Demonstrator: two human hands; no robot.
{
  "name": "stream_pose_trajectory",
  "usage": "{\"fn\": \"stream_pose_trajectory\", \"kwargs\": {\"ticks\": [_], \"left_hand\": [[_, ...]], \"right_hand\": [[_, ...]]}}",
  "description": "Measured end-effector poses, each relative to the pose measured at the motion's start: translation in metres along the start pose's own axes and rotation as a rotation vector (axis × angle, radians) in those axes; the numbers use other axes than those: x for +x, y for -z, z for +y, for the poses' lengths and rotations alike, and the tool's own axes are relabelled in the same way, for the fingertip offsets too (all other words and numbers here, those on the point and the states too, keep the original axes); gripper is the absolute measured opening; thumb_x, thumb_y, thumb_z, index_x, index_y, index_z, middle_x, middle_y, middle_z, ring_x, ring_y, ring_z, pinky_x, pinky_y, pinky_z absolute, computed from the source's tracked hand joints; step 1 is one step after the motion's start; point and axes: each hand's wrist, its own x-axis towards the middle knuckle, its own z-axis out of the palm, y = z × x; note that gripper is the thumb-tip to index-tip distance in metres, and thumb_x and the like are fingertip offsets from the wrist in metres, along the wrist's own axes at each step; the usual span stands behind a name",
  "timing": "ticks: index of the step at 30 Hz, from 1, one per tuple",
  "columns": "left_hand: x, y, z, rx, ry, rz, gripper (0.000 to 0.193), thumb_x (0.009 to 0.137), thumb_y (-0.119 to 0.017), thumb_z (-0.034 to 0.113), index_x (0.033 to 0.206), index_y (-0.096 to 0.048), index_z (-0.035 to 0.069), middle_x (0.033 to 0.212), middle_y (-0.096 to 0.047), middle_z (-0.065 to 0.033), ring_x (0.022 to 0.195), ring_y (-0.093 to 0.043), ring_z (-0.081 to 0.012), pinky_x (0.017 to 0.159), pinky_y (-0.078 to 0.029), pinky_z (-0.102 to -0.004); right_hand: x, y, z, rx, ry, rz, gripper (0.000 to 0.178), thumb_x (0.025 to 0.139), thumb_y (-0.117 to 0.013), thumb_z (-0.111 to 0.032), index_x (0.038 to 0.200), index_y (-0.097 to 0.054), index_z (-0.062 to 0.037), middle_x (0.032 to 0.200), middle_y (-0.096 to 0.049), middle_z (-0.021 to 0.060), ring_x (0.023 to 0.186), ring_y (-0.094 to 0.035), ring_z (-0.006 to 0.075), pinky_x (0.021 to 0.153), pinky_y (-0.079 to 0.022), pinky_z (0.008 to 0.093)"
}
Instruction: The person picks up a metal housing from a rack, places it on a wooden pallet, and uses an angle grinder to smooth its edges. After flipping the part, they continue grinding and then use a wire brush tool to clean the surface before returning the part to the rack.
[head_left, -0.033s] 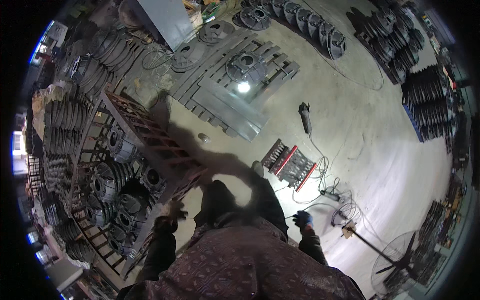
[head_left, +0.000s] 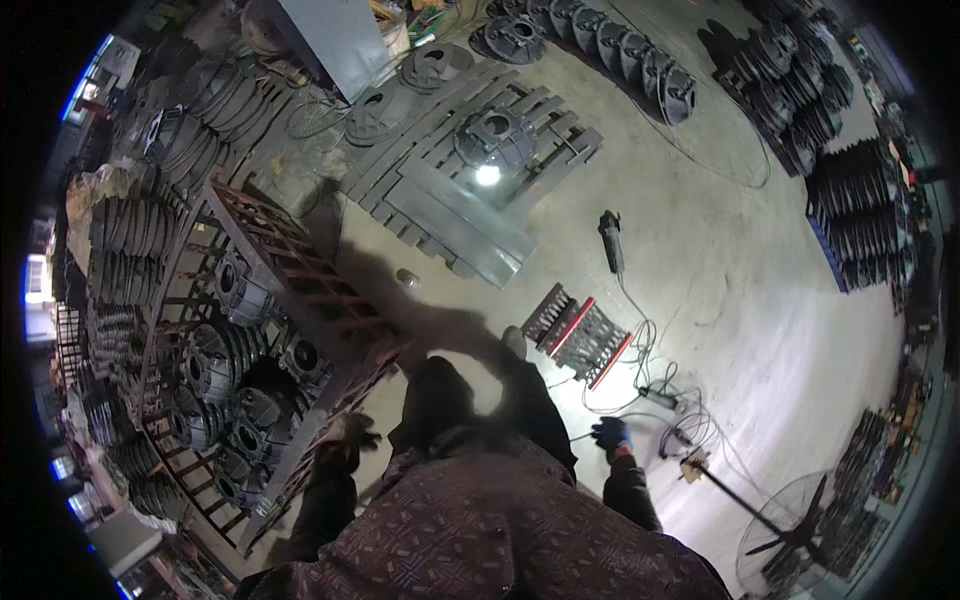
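Note:
My left hand [head_left: 350, 436] hangs beside the rusty metal cage [head_left: 330, 300], its fingers apart and nothing in them. Dark round cast housings [head_left: 215, 362] fill the cage at my left. On my other side, my right hand [head_left: 611, 436], in a blue and black glove, hangs over the floor with its fingers loosely spread and nothing visible in it. Nearest to it are a tangled cable [head_left: 655, 345] and a black step stand with red edges [head_left: 580, 342]. An angle grinder [head_left: 611, 240] lies farther ahead on the floor.
A single housing [head_left: 495, 135] rests on a slatted metal platform [head_left: 450, 215] ahead, under a bright light spot. More housings [head_left: 625, 50] line the floor at the far right. A fan [head_left: 790, 530] stands at the near right. Stacked dark parts [head_left: 860, 215] sit along the right.
The view has shifted very slightly. My left hand has moved a little to the right and shows more light; my right hand has moved slightly right and up.

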Motion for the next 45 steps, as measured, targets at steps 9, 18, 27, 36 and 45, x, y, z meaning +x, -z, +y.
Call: {"fn": "stream_pose_trajectory", "kwargs": {"ticks": [9,18,27,36,45], "left_hand": [[0.042,-0.098,-0.034,0.864,-0.007,-0.11,0.037,0.103,-0.059,0.033,0.123,-0.073,0.006,0.115,-0.075,-0.0148,0.1,-0.073,-0.0299,0.085,-0.057,-0.0464],[0.096,-0.188,0.255,-0.459,-0.318,0.032,0.058,0.103,-0.064,0.043,0.135,-0.06,-0.005,0.115,-0.072,-0.0172,0.1,-0.073,-0.0328,0.086,-0.062,-0.0463],[0.121,-0.274,0.239,-0.964,-0.392,0.298,0.049,0.104,-0.064,0.042,0.128,-0.063,-0.001,0.114,-0.074,-0.0111,0.091,-0.071,-0.0236,0.08,-0.06,-0.0386],[0.045,-0.548,0.18,-0.29,0.535,0.555,0.031,0.098,-0.062,0.028,0.107,-0.074,0.001,0.102,-0.075,-0.0161,0.095,-0.074,-0.024,0.082,-0.06,-0.0416],[0.09,-0.665,0.157,-1.115,0.69,0.617,0.033,0.104,-0.067,0.022,0.121,-0.069,-0.006,0.11,-0.075,-0.0127,0.097,-0.074,-0.0227,0.08,-0.062,-0.0364]], "right_hand": [[0.113,-0.031,-0.295,-0.075,0.074,-0.064,0.027,0.106,-0.057,-0.032,0.125,-0.065,-0.0144,0.092,-0.077,0.0095,0.068,-0.07,0.0211,0.056,-0.051,0.0369],[0.152,-0.121,-0.41,-0.414,0.095,-0.098,0.033,0.103,-0.059,-0.032,0.13,-0.067,-0.0144,0.105,-0.08,0.0126,0.08,-0.073,0.0268,0.069,-0.054,0.0425],[0.421,-0.322,-0.654,-1.129,1.329,-0.649,0.02,0.098,-0.064,-0.028,0.091,-0.07,-0.0115,0.08,-0.07,0.0056,0.065,-0.065,0.0237,0.059,-0.051,0.0442],[0.711,-0.65,-0.69,-2.277,1.105,-0.785,0.051,0.093,-0.07,-0.041,0.135,-0.068,-0.0118,0.127,-0.072,0.0156,0.118,-0.066,0.0367,0.1,-0.051,0.0496],[0.899,-0.72,-0.665,-1.923,1.044,-1.3,0.069,0.092,-0.072,-0.039,0.153,-0.055,-0.0125,0.148,-0.061,0.0135,0.138,-0.055,0.0351,0.117,-0.043,0.0444]]}}
